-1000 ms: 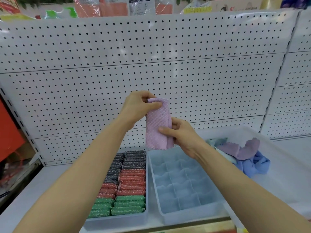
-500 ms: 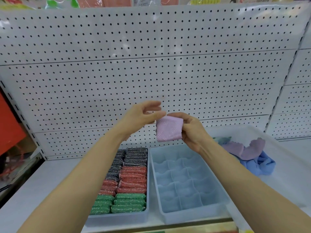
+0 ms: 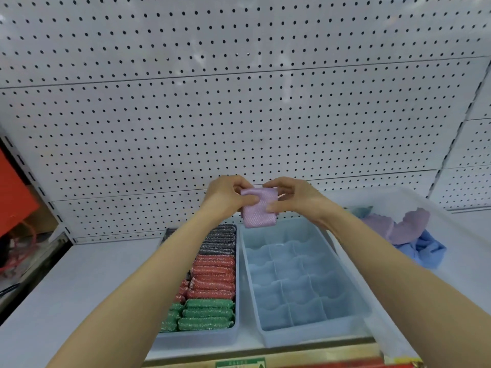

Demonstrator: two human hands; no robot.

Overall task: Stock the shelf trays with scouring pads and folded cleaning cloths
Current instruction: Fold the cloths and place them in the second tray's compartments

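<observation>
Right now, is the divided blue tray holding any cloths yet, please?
Empty. Every visible compartment of the divided blue tray shows bare bottom, and the folded pink cloth is held above it by both hands.

Both hands, left (image 3: 225, 196) and right (image 3: 295, 199), hover together above the far end of the divided tray (image 3: 342, 288), whose compartments lie open below and toward the person, walled only by low dividers. Just left of them, the scouring pad tray (image 3: 196, 339) is packed full, leaving no gap between pads. Straight ahead the pegboard wall (image 3: 239, 115) closes off the reach. To the right, the white bin (image 3: 398, 200) rim rises beside the divided tray, with loose cloths (image 3: 406, 232) heaped inside. Far left, the shelf (image 3: 79, 274) surface lies bare.
</observation>
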